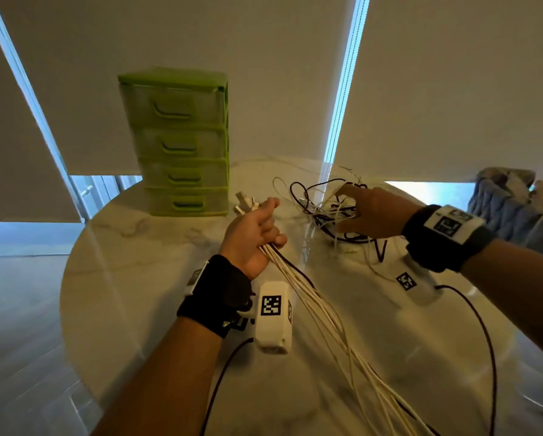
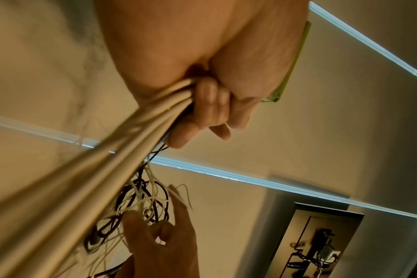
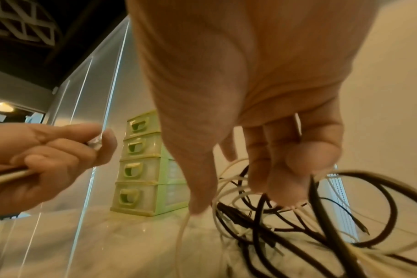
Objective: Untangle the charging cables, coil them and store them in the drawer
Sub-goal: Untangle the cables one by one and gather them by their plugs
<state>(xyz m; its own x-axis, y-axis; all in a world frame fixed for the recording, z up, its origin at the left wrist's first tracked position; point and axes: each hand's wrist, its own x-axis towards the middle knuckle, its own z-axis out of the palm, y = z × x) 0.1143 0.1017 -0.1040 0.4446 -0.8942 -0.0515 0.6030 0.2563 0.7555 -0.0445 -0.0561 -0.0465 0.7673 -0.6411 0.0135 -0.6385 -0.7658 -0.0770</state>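
Note:
My left hand point(image 1: 254, 234) grips a bundle of white cables point(image 1: 323, 322) above the round marble table point(image 1: 132, 265). Their plugs point(image 1: 244, 204) stick out past my fingers, and the bundle trails toward the near right edge. In the left wrist view my curled fingers point(image 2: 202, 105) wrap the strands point(image 2: 83, 188). My right hand point(image 1: 371, 212) hovers over a tangle of black and white cables point(image 1: 317, 202), fingers spread and dipping into the loops point(image 3: 286, 216) without closing on any. A green drawer unit point(image 1: 182, 143) stands at the table's back left, its drawers closed.
Roller blinds hang close behind the table. A grey knitted fabric point(image 1: 509, 212) lies past the right edge. Thin black leads point(image 1: 487, 347) run from my wrist cameras across the near table. Bare marble lies left of my left forearm.

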